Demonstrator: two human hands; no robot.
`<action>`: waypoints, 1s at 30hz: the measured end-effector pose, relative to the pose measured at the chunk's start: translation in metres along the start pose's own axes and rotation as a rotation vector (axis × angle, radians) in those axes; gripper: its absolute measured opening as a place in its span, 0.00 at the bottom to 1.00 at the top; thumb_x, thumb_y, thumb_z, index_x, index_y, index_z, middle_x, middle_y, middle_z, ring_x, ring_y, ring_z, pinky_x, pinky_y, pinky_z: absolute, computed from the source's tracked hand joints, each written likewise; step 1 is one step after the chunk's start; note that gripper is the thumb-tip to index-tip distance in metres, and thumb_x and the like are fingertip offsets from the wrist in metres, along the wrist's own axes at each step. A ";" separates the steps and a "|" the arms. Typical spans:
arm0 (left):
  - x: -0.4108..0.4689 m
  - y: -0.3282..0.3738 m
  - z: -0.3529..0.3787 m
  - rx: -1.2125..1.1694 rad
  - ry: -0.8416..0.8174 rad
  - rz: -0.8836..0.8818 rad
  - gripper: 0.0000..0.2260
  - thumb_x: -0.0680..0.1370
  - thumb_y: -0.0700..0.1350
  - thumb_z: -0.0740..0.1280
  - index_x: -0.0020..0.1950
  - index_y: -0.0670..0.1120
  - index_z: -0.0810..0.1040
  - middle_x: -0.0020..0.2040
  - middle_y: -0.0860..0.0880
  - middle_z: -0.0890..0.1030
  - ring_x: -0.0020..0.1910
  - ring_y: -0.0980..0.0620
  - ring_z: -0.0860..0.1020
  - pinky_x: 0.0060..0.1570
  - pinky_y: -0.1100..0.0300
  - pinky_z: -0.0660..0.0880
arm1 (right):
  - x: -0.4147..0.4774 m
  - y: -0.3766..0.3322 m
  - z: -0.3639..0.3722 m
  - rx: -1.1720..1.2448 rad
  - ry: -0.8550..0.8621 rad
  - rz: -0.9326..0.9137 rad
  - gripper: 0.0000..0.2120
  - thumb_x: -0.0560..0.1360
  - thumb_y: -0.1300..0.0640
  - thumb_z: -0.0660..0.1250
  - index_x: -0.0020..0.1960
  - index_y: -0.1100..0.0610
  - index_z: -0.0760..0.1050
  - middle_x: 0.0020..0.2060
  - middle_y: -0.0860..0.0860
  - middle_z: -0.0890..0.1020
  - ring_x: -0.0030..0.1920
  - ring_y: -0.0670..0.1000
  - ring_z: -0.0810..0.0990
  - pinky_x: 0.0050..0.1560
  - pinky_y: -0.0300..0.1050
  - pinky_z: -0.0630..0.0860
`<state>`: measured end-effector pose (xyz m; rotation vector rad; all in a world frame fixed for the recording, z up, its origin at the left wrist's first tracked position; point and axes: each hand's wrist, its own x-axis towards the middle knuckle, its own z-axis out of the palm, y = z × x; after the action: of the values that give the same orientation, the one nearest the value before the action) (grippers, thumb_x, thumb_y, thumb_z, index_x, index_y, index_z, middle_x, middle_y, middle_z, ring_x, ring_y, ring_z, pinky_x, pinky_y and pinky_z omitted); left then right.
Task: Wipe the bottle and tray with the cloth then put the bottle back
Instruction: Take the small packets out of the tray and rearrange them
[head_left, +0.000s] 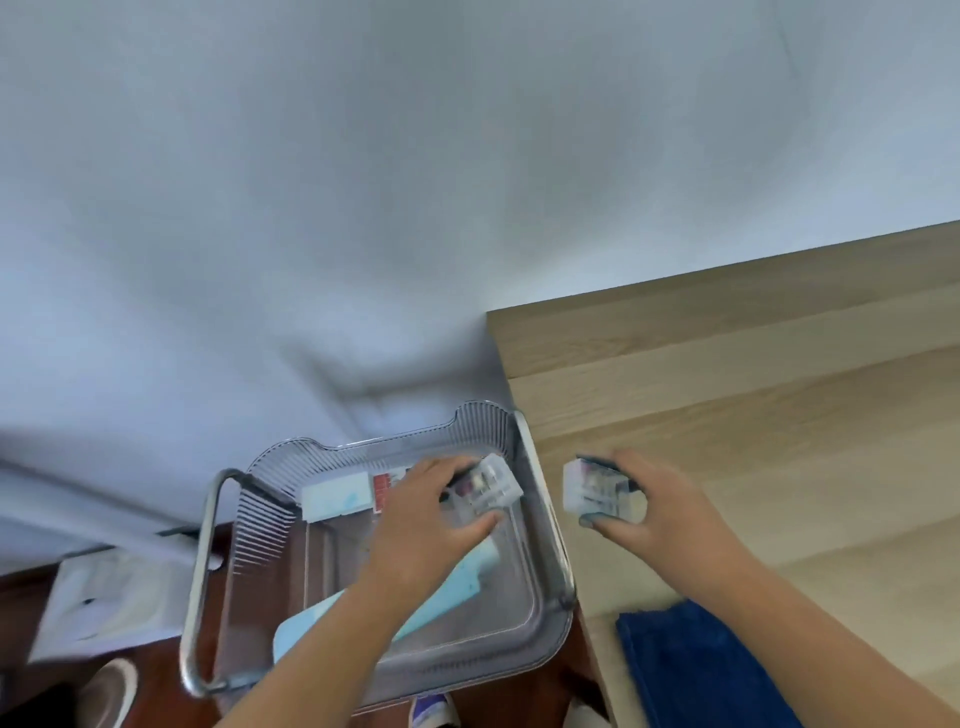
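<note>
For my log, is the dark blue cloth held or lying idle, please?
Idle: the dark blue cloth lies on the pale wooden table; left hand and right hand are off it.

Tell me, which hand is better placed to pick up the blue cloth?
Right, probably. The blue cloth lies on the wooden table beside the forearm of the right hand; the left hand is in the clear tray. Each grips a small clear container, though.

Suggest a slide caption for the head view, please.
Left hand grips a clear container inside the ribbed tray; right hand holds a second container over the wooden table, blue cloth nearby.
</note>
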<state>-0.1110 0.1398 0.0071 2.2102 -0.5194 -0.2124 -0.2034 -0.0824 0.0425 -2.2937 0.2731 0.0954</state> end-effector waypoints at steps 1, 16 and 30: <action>-0.001 -0.013 -0.008 0.017 0.013 -0.040 0.23 0.63 0.45 0.80 0.51 0.63 0.75 0.46 0.61 0.77 0.46 0.61 0.77 0.47 0.76 0.69 | 0.007 -0.009 0.009 -0.012 -0.027 -0.025 0.28 0.68 0.56 0.76 0.60 0.35 0.69 0.52 0.40 0.78 0.52 0.37 0.74 0.51 0.25 0.67; 0.062 -0.184 -0.025 0.381 -0.273 -0.207 0.23 0.72 0.48 0.73 0.65 0.46 0.74 0.61 0.47 0.75 0.60 0.47 0.73 0.57 0.54 0.72 | 0.163 -0.036 0.208 -0.420 -0.276 -0.043 0.28 0.71 0.59 0.71 0.69 0.50 0.67 0.66 0.49 0.73 0.65 0.51 0.69 0.64 0.48 0.69; 0.068 -0.212 -0.016 0.332 -0.198 -0.192 0.29 0.68 0.47 0.76 0.68 0.47 0.73 0.64 0.48 0.77 0.62 0.47 0.74 0.63 0.55 0.68 | 0.173 -0.007 0.231 -0.345 -0.203 0.084 0.30 0.72 0.60 0.70 0.71 0.51 0.64 0.68 0.50 0.68 0.69 0.51 0.63 0.69 0.50 0.67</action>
<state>0.0176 0.2412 -0.1442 2.5819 -0.4753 -0.4805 -0.0292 0.0647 -0.1348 -2.5877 0.2637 0.4467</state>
